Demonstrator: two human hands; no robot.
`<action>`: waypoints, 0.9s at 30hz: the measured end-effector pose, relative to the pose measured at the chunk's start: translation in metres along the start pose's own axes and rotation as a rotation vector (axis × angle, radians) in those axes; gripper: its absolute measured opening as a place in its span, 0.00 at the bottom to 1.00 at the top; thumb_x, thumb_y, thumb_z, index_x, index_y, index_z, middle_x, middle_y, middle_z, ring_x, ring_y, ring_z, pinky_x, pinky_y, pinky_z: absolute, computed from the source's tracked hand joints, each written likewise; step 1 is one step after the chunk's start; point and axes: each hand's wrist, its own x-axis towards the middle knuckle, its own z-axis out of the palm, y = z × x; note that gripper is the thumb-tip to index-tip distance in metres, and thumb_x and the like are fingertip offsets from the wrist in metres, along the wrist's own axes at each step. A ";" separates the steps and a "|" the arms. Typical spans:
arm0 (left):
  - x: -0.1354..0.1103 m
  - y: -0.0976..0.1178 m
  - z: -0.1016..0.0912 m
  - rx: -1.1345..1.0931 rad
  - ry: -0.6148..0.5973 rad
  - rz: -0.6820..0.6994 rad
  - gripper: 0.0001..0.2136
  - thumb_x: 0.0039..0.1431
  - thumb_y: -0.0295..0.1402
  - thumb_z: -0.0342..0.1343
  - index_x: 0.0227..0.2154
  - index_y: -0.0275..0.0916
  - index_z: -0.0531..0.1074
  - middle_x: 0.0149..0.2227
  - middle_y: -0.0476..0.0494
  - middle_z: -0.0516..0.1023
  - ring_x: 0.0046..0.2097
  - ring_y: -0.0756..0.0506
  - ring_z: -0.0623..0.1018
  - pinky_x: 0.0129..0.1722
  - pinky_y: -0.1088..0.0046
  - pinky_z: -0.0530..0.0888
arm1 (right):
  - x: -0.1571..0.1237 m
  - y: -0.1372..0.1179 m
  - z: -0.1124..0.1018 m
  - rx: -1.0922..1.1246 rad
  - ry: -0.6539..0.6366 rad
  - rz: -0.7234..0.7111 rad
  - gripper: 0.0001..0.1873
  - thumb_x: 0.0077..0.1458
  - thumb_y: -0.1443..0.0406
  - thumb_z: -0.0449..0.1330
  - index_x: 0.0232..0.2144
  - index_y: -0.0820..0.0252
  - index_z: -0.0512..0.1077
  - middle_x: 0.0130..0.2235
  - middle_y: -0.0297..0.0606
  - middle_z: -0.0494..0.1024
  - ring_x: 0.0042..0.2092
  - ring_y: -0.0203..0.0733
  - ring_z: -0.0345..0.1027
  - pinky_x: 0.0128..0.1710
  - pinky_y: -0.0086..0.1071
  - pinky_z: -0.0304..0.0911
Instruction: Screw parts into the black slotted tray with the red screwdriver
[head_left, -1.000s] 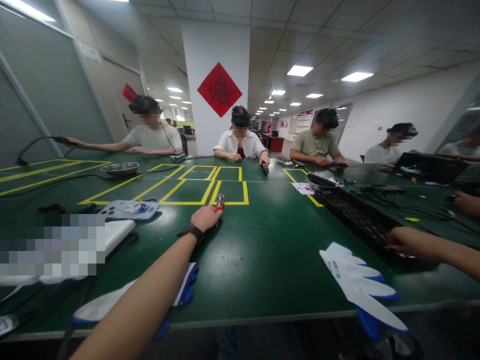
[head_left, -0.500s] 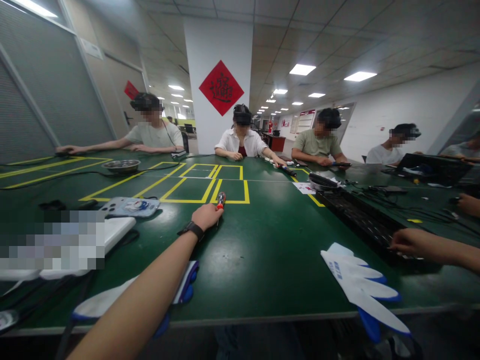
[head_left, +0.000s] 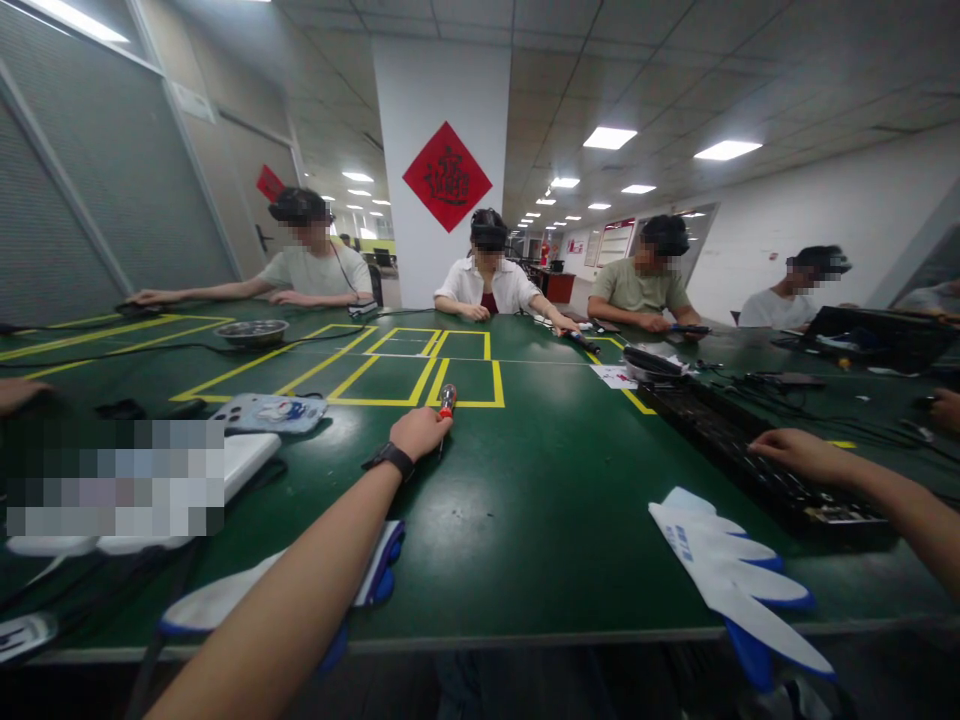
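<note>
My left hand (head_left: 418, 432) reaches out over the green table (head_left: 525, 500), closed round a screwdriver with a red handle (head_left: 447, 400). The tool stands nearly upright with its tip on the table, just in front of the yellow taped squares (head_left: 420, 370). A black watch sits on that wrist. My right hand (head_left: 793, 455) comes in from the right and lies on a long black keyboard-like device (head_left: 720, 435), fingers stretched along it and holding nothing.
White-and-blue gloves lie near the front edge, one at right (head_left: 731, 575) and one under my left arm (head_left: 367, 580). A phone case (head_left: 274, 412), a metal bowl (head_left: 251, 332), cables and a laptop (head_left: 862, 335) are around. Several people sit along the far side. A co-worker's hand (head_left: 19, 392) is at left.
My right hand has slid farther along the black device, away from me. A co-worker's hand has come in at the left edge. My left hand and the screwdriver have stayed put.
</note>
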 end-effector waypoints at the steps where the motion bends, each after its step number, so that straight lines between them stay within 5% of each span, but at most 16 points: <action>1: 0.000 0.000 0.000 0.000 0.001 0.003 0.23 0.53 0.48 0.39 0.27 0.39 0.75 0.34 0.38 0.77 0.35 0.42 0.75 0.29 0.73 0.66 | 0.001 -0.002 0.001 0.000 0.009 0.008 0.25 0.50 0.53 0.48 0.34 0.70 0.72 0.36 0.50 0.76 0.35 0.47 0.69 0.37 0.34 0.62; 5: 0.000 0.000 -0.001 -0.001 -0.009 0.008 0.23 0.53 0.48 0.39 0.26 0.39 0.75 0.33 0.39 0.77 0.35 0.43 0.75 0.29 0.74 0.66 | -0.003 0.004 -0.001 -0.087 0.115 0.021 0.28 0.49 0.54 0.50 0.43 0.73 0.67 0.44 0.56 0.72 0.43 0.51 0.67 0.43 0.37 0.60; 10: -0.002 0.002 -0.002 0.003 -0.005 0.012 0.23 0.53 0.48 0.39 0.26 0.40 0.75 0.33 0.40 0.77 0.34 0.43 0.75 0.29 0.74 0.66 | -0.034 0.029 -0.007 -0.111 -0.182 0.080 0.16 0.44 0.56 0.54 0.31 0.60 0.74 0.33 0.44 0.77 0.36 0.51 0.70 0.36 0.39 0.62; 13: -0.002 0.002 -0.002 0.009 -0.010 0.000 0.23 0.53 0.48 0.39 0.27 0.39 0.75 0.34 0.40 0.77 0.35 0.43 0.75 0.30 0.74 0.66 | -0.056 0.028 -0.009 -0.107 -0.250 0.059 0.14 0.44 0.56 0.54 0.26 0.56 0.74 0.29 0.40 0.77 0.32 0.50 0.70 0.32 0.39 0.61; 27: -0.003 0.005 -0.004 0.013 -0.023 -0.019 0.22 0.53 0.47 0.40 0.28 0.40 0.75 0.34 0.40 0.77 0.36 0.43 0.75 0.31 0.75 0.66 | -0.078 0.018 -0.012 -0.149 -0.169 -0.092 0.17 0.50 0.53 0.51 0.28 0.56 0.75 0.34 0.43 0.74 0.37 0.49 0.67 0.36 0.39 0.60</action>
